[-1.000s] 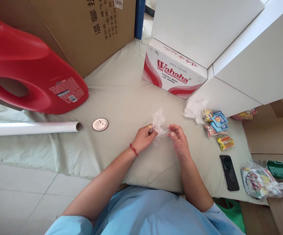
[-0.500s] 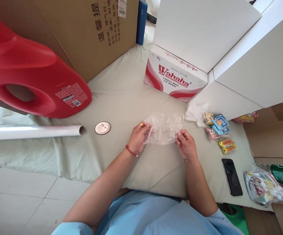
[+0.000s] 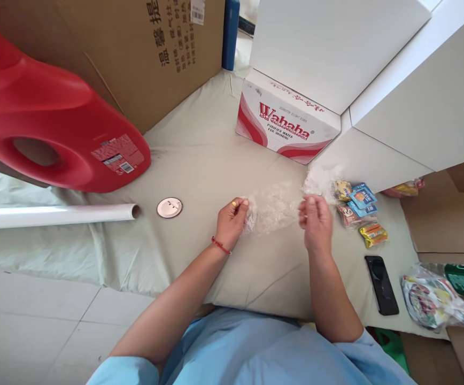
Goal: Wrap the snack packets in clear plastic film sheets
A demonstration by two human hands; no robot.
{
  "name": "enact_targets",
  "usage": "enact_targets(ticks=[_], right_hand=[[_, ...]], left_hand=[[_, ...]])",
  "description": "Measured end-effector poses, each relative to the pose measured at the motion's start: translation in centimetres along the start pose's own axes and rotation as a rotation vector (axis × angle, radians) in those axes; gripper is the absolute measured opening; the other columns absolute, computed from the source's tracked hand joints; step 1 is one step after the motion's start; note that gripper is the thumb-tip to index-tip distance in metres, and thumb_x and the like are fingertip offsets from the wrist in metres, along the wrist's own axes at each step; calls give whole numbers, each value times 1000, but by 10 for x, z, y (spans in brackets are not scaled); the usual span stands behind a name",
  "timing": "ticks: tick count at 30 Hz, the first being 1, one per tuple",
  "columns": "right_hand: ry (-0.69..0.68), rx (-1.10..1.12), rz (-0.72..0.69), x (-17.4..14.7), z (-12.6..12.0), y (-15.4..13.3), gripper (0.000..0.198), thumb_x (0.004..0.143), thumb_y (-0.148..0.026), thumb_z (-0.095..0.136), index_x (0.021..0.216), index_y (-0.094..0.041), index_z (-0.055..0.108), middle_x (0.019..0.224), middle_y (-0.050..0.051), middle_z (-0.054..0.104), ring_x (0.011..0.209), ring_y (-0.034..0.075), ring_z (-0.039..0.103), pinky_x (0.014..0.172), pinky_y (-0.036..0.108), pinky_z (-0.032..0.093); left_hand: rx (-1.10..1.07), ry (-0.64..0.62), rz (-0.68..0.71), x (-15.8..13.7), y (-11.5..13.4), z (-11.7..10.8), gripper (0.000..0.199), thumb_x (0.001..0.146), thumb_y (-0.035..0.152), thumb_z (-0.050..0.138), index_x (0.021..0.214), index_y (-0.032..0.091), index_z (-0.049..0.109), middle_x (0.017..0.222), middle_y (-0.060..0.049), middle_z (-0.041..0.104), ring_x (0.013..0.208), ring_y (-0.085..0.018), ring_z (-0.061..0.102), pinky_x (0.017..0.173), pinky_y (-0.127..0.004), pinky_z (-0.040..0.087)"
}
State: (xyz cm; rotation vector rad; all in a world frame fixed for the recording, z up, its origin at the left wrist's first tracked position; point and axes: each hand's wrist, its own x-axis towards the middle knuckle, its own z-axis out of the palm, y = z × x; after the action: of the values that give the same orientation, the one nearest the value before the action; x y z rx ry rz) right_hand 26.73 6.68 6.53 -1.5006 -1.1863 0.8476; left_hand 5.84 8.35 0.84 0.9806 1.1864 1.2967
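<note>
A crinkled sheet of thin clear plastic film (image 3: 274, 211) is stretched between my two hands, above the cloth. My left hand (image 3: 232, 219) has its thumb and fingers pinched on the film's left end; a ring and a red string bracelet show on it. At the film's right end my right hand (image 3: 315, 220) has its fingers closed together, slightly blurred, with the film reaching its fingertips. Just beyond that hand lies a whitish heap of similar clear plastic (image 3: 322, 179). Small wrapped snacks (image 3: 360, 198) lie to its right.
A Wahaha water carton (image 3: 288, 120) stands at the back by white panels. On the left are a red jug (image 3: 71, 144), a white tube (image 3: 55, 215) and a round pin badge (image 3: 169, 207). A black phone (image 3: 381, 285) and a bagged package (image 3: 428, 299) lie at right.
My right hand has moved right and slightly up, turning more upright. The film is drawn out longer and narrower. My left hand has shifted a little to the right.
</note>
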Motion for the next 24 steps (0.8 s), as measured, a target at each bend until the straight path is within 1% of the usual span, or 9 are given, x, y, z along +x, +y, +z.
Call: enact_targets(ticks=[2, 4, 5, 7, 9, 13, 18, 21, 24], right_hand=[[-157, 82, 31, -1, 30, -11, 50, 91, -61, 64, 129, -28, 57, 105, 5, 68, 82, 17, 61, 56, 26, 48], [-241, 81, 36, 0, 56, -16, 57, 82, -53, 77, 130, -29, 58, 104, 3, 69, 88, 18, 63, 64, 27, 53], [-252, 72, 34, 1, 64, -16, 56, 79, -48, 81, 127, -28, 59, 99, 2, 68, 86, 17, 63, 67, 28, 53], [-217, 95, 26, 3, 71, -15, 46, 78, -42, 81, 117, -26, 62, 89, -1, 66, 77, 15, 60, 67, 28, 53], [-146, 164, -10, 2, 64, -13, 36, 82, -41, 77, 111, -26, 63, 87, -2, 63, 71, 14, 57, 65, 29, 52], [26, 208, -84, -17, 28, -6, 35, 84, -40, 78, 112, -27, 63, 91, -1, 63, 71, 13, 56, 66, 29, 50], [188, 97, -8, -81, -11, 19, 30, 86, -39, 78, 111, -28, 63, 90, 0, 63, 72, 14, 56, 62, 28, 47], [113, -48, 120, -125, -26, 36, 21, 89, -41, 74, 104, -28, 66, 85, 1, 64, 69, 17, 57, 60, 29, 47], [-203, -232, 187, -149, -47, 38, 14, 91, -41, 72, 96, -28, 73, 81, 1, 69, 70, 19, 61, 63, 31, 49]], left_hand=[[112, -28, 138, -4, 2, 1, 32, 90, 52, 66, 86, 21, 71, 72, 1, 59, 64, -12, 51, 62, -26, 41], [190, -40, 241, -7, 3, 1, 26, 90, 46, 67, 88, 21, 73, 78, 0, 62, 68, -12, 53, 66, -27, 43], [202, -31, 259, -7, 4, 1, 24, 90, 45, 67, 89, 21, 73, 80, 0, 63, 69, -12, 54, 67, -27, 43], [145, 30, 213, -5, 5, 1, 24, 90, 45, 66, 90, 21, 70, 83, -1, 64, 70, -12, 55, 69, -27, 45], [14, 102, 101, 0, 5, -1, 27, 90, 48, 65, 89, 21, 65, 81, 0, 64, 69, -12, 57, 67, -26, 45], [-255, 165, -56, 8, 7, -6, 32, 85, 51, 68, 85, 23, 53, 80, 3, 62, 65, -11, 61, 60, -24, 43], [-356, 176, -139, 5, 15, -7, 30, 77, 42, 71, 86, 23, 50, 80, 3, 63, 78, -14, 71, 65, -24, 47], [-367, 132, -196, -3, 20, -6, 26, 72, 33, 73, 86, 22, 54, 80, 2, 64, 83, -17, 74, 66, -24, 49], [-297, 112, -215, -16, 20, -12, 22, 69, 28, 73, 83, 20, 58, 79, 1, 65, 83, -17, 73, 66, -24, 49]])
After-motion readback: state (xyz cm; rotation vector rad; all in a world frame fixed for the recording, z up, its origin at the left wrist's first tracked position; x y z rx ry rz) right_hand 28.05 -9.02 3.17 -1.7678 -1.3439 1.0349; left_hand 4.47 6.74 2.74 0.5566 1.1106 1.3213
